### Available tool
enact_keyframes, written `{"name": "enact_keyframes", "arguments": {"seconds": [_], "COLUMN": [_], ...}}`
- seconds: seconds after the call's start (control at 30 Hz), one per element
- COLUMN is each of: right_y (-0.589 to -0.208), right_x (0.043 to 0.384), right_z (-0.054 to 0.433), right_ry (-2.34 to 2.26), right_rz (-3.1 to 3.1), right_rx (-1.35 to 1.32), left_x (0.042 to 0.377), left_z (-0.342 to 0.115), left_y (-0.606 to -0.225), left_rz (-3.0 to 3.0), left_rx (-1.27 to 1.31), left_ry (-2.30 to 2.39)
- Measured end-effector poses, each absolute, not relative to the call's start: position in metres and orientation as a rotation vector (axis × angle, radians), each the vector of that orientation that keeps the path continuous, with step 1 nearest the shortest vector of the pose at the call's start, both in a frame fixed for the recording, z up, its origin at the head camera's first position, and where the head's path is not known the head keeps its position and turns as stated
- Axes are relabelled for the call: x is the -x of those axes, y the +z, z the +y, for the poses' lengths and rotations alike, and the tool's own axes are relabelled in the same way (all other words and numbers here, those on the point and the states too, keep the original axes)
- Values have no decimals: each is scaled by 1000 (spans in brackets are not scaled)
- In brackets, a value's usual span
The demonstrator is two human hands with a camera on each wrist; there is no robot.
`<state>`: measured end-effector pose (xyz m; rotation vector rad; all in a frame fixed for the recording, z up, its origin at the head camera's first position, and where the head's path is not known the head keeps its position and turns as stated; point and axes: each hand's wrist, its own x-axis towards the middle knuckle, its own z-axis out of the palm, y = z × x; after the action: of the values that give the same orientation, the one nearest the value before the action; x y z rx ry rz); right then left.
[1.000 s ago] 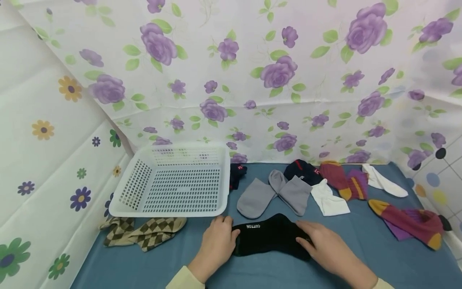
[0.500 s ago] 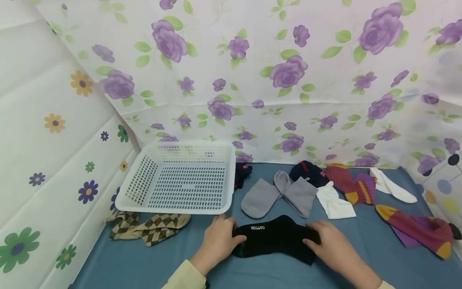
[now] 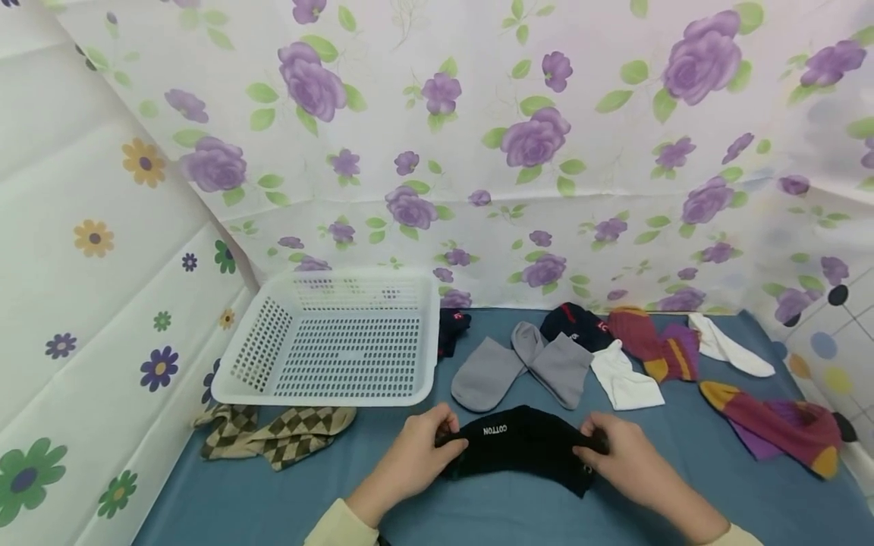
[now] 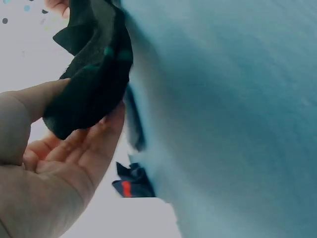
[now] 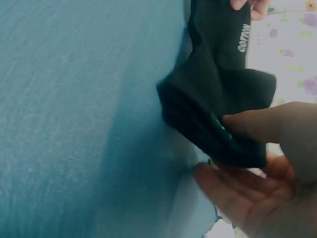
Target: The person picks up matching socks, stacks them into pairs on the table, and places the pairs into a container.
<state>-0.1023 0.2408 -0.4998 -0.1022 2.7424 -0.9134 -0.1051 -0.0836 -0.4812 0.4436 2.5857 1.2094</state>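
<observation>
A black sock (image 3: pixel 522 447) marked COTTON stretches between my two hands, its middle bowed upward. My left hand (image 3: pixel 416 453) pinches its left end between thumb and fingers. At the other end, my right hand (image 3: pixel 624 459) grips the sock the same way. In the left wrist view the sock (image 4: pixel 94 94) hangs over the fingers with the thumb on top, raised off the blue cloth. The right wrist view has the thumb pressing the sock's end (image 5: pixel 218 114) onto the fingers beneath. Just behind it lie grey socks (image 3: pixel 486 375).
A white perforated basket (image 3: pixel 341 400) stands at back left, with checkered socks (image 3: pixel 300 434) in front. Navy socks (image 3: pixel 576 326), white socks (image 3: pixel 624 377) and maroon-purple socks (image 3: pixel 778 425) lie to the right on the blue cloth (image 3: pixel 225 508). Floral curtains rise behind.
Both hands have closed their fingers around the black sock's ends and lifted them; before, the sock lay flat with the hands at its ends.
</observation>
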Motion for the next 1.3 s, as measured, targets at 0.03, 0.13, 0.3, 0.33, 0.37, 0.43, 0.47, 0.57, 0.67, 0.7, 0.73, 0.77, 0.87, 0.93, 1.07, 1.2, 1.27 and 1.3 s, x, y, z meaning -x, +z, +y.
{"name": "enact_keyframes", "arguments": {"seconds": [0.03,0.13,0.3,0.33,0.37,0.43,0.47,0.57,0.67,0.7,0.73,0.77,0.87,0.93,1.07,1.2,1.27,1.3], "right_y": [-498,-491,-479,-476,-472,-465,-461,-447,-431,-426,-420,-415,-400,-393,-383,-377,-375,-374], "right_x": [102,101,103,104,105,110,113,121,132,137,143,148,166,178,197,211,217,220], "right_z": [241,240,235,233,231,226,223,210,195,190,185,179,164,153,131,105,90,83], "right_ry": [-954,-1093,-1270,-1291,-1302,-1314,-1322,-1314,-1346,-1341,-1340,-1340,-1331,-1332,-1363,-1357,-1326,-1302], "right_rz": [2743,2769,2916,2941,2961,2976,2976,2986,2977,2983,2988,2990,2991,2981,2924,2878,2865,2865], "right_rx": [108,178,360,385,404,415,423,439,532,566,617,668,772,787,746,757,773,781], "left_x": [104,102,104,107,110,115,117,124,131,135,139,143,156,165,181,193,196,197], "left_z": [-84,-86,-97,-101,-104,-111,-115,-127,-142,-148,-153,-159,-174,-184,-205,-227,-239,-244], "left_y": [-477,-464,-442,-437,-432,-421,-416,-402,-390,-387,-384,-381,-373,-369,-363,-364,-366,-366], "left_rz": [2589,2611,2580,2543,2494,2412,2394,2442,2604,2656,2705,2743,2796,2814,2843,2897,2919,2920], "left_rx": [-451,-455,-395,-379,-364,-330,-314,-285,-271,-271,-269,-270,-248,-212,-134,-67,-33,-14], "left_ry": [1241,1323,1450,1480,1518,1586,1602,1630,1596,1585,1569,1558,1550,1532,1485,1400,1352,1333]}}
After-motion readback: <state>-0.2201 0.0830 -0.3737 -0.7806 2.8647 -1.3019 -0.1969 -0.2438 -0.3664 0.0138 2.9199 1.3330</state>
